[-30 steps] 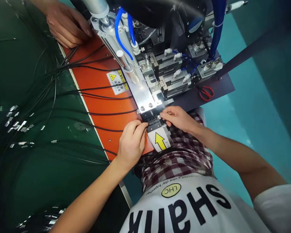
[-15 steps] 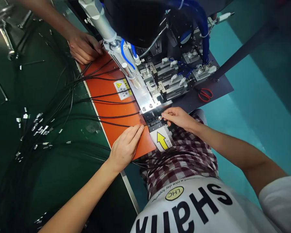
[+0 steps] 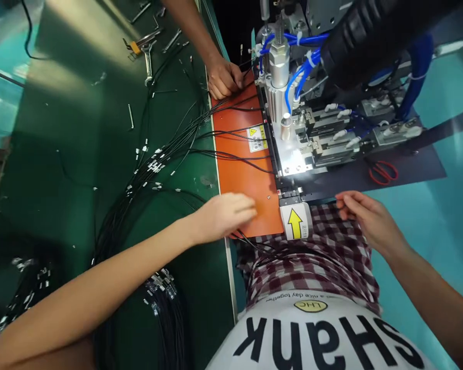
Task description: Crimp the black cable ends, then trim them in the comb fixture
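My left hand [image 3: 226, 215] lies over the near edge of the orange plate [image 3: 241, 177], blurred by motion, its fingers curled toward thin black cables [image 3: 231, 154] that cross the plate. My right hand [image 3: 364, 216] hovers over my checked clothing, right of the yellow arrow label [image 3: 295, 222], fingers loosely bent with nothing seen in them. The metal fixture block [image 3: 293, 164] of the machine sits just beyond both hands.
Another person's hand [image 3: 224, 78] rests at the plate's far end on the cables. A bundle of black cables with metal ends [image 3: 150, 169] spreads over the green bench. Red scissors [image 3: 381, 172] lie on the dark base. Tools [image 3: 146, 43] lie far left.
The head camera has swung left. My right hand has pulled back from the fixture toward my lap. My left hand has slid off the fixture to the plate's near edge.
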`<action>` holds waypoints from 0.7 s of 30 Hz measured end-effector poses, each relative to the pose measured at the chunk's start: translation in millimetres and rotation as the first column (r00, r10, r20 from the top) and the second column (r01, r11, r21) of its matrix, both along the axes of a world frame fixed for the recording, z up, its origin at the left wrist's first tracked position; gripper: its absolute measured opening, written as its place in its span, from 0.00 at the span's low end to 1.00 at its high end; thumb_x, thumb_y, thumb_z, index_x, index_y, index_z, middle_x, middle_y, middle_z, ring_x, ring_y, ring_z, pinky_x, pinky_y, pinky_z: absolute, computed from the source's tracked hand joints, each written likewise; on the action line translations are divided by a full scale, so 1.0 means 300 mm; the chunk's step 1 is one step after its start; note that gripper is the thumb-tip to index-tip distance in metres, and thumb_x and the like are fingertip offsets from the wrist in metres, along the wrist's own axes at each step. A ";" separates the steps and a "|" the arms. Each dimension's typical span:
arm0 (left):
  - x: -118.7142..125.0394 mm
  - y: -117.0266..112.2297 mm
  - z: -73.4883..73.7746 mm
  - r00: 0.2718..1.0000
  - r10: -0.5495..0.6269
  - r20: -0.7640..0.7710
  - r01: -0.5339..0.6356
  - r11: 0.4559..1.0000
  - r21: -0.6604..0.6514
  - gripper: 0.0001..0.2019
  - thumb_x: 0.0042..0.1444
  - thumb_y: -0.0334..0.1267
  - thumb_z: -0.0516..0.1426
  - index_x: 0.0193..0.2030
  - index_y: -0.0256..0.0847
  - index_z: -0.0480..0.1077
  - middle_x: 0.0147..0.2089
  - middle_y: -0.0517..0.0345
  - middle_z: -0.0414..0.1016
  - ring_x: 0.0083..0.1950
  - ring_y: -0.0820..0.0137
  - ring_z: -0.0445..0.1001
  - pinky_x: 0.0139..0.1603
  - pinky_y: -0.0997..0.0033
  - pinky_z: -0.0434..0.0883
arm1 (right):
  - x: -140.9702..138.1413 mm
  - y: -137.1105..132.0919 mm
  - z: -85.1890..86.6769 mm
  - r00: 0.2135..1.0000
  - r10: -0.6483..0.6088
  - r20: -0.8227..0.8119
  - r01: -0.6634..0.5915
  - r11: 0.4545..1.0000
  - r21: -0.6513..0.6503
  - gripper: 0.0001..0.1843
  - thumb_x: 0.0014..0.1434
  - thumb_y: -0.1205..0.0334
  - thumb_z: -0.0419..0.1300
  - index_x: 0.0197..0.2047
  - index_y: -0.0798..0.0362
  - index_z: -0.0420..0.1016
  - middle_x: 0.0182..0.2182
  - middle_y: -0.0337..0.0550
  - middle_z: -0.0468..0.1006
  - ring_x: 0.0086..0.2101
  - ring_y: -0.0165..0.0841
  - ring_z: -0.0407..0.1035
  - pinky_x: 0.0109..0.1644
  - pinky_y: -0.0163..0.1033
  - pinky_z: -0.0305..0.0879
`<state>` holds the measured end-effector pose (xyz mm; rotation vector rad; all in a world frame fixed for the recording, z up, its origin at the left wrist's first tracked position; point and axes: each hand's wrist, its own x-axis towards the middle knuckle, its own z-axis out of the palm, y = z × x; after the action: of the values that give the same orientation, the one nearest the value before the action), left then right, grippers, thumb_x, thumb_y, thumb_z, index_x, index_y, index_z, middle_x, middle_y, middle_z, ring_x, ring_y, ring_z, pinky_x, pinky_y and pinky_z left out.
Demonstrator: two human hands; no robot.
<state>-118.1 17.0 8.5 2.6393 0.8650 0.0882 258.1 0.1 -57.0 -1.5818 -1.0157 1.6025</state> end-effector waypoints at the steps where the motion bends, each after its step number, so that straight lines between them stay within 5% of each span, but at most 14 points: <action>1: -0.010 -0.040 0.011 0.997 -0.062 -0.052 0.061 0.998 -0.022 0.10 0.65 0.31 0.52 0.48 0.44 0.73 0.48 0.50 0.76 0.50 0.67 0.74 0.53 0.66 0.72 | 0.009 -0.007 0.003 1.000 0.000 0.011 0.000 1.000 0.000 0.16 0.59 0.45 0.63 0.42 0.46 0.79 0.35 0.45 0.74 0.29 0.33 0.67 0.33 0.40 0.66; 4: -0.030 -0.118 0.011 0.980 -0.129 -0.151 0.124 0.991 -0.045 0.10 0.63 0.26 0.52 0.44 0.44 0.72 0.40 0.53 0.74 0.46 0.67 0.72 0.53 0.64 0.70 | 0.003 -0.014 0.020 1.000 0.003 0.019 -0.004 1.000 0.017 0.16 0.59 0.44 0.63 0.41 0.46 0.79 0.35 0.46 0.73 0.29 0.34 0.66 0.33 0.41 0.66; 7: -0.040 -0.112 0.024 0.981 -0.124 -0.150 0.110 0.989 -0.101 0.09 0.62 0.25 0.51 0.41 0.42 0.69 0.38 0.53 0.72 0.42 0.66 0.71 0.48 0.65 0.69 | -0.022 -0.007 0.043 0.999 0.031 0.005 -0.031 0.999 0.034 0.16 0.60 0.45 0.62 0.42 0.47 0.78 0.34 0.44 0.73 0.29 0.32 0.66 0.33 0.39 0.65; 10: -0.021 -0.069 0.100 0.989 0.019 -0.144 -0.043 0.986 -0.162 0.06 0.61 0.28 0.50 0.39 0.41 0.66 0.35 0.55 0.69 0.35 0.68 0.68 0.39 0.67 0.67 | -0.032 -0.008 0.066 0.999 0.053 -0.014 -0.052 0.998 0.048 0.15 0.62 0.46 0.61 0.42 0.47 0.77 0.34 0.42 0.73 0.28 0.31 0.66 0.35 0.38 0.64; 14: 0.119 -0.050 0.200 0.964 0.146 -0.222 -0.160 0.986 -0.046 0.02 0.60 0.34 0.53 0.38 0.41 0.66 0.32 0.56 0.68 0.34 0.65 0.68 0.39 0.63 0.65 | -0.045 -0.018 0.092 0.997 0.079 0.001 -0.079 0.993 0.093 0.13 0.64 0.49 0.59 0.43 0.48 0.76 0.33 0.40 0.74 0.28 0.29 0.66 0.36 0.37 0.63; 18: 0.287 -0.072 0.151 0.990 0.013 -0.144 -0.033 0.990 -0.134 0.07 0.66 0.36 0.50 0.40 0.41 0.69 0.34 0.56 0.70 0.34 0.67 0.69 0.34 0.67 0.64 | -0.073 -0.013 0.104 0.987 0.162 -0.002 -0.158 0.967 0.198 0.12 0.67 0.51 0.56 0.44 0.50 0.74 0.33 0.39 0.74 0.28 0.29 0.67 0.35 0.37 0.64; 21: 0.268 -0.065 0.064 0.991 0.127 0.033 -0.117 0.971 -0.210 0.10 0.68 0.36 0.48 0.47 0.42 0.70 0.36 0.56 0.71 0.36 0.70 0.70 0.34 0.71 0.66 | -0.078 -0.012 0.112 0.976 0.209 0.064 -0.219 0.936 0.275 0.13 0.69 0.54 0.51 0.46 0.50 0.74 0.34 0.40 0.75 0.29 0.29 0.69 0.34 0.37 0.65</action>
<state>-37.6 -2.6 27.9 2.3808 0.9654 0.0848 234.8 -3.5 -23.5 -1.3461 -1.4078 1.4951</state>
